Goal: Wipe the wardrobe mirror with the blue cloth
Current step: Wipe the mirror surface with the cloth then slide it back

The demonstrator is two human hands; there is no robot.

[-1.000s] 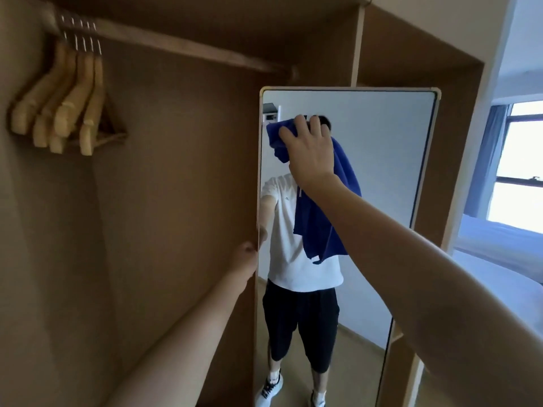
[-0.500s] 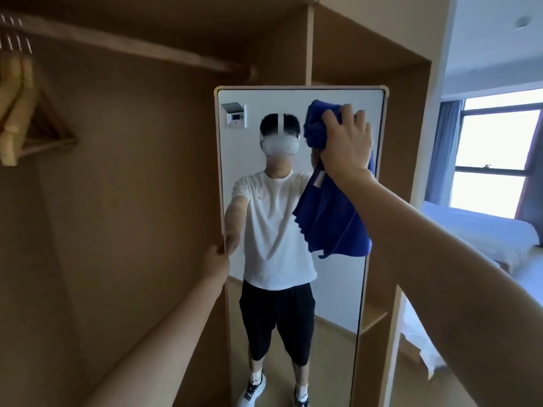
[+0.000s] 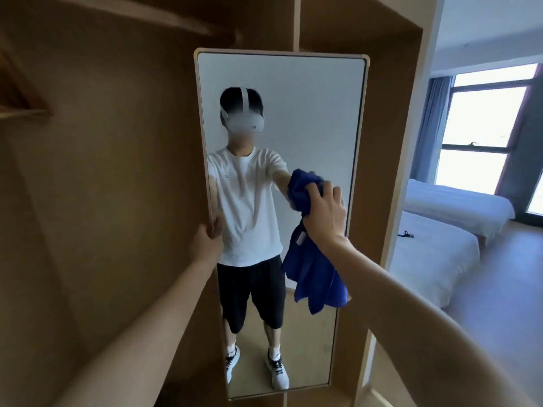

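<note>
A tall framed wardrobe mirror (image 3: 308,92) stands upright inside the brown wardrobe. My right hand (image 3: 324,211) presses a bunched blue cloth (image 3: 316,277) against the glass near the mirror's right edge, about halfway up; most of the cloth hangs loose below the hand. My left hand (image 3: 207,245) grips the mirror's left frame edge at mid height. The glass reflects a person in a white shirt and black shorts.
Brown wardrobe walls (image 3: 117,186) enclose the mirror on the left and behind. A wooden rail (image 3: 164,17) runs across the top left. To the right, two white beds (image 3: 435,259) and a bright window (image 3: 484,124) fill the room.
My right hand has slid the blue cloth down the right side of the mirror from the top to mid height. My left hand still holds the left frame edge.
</note>
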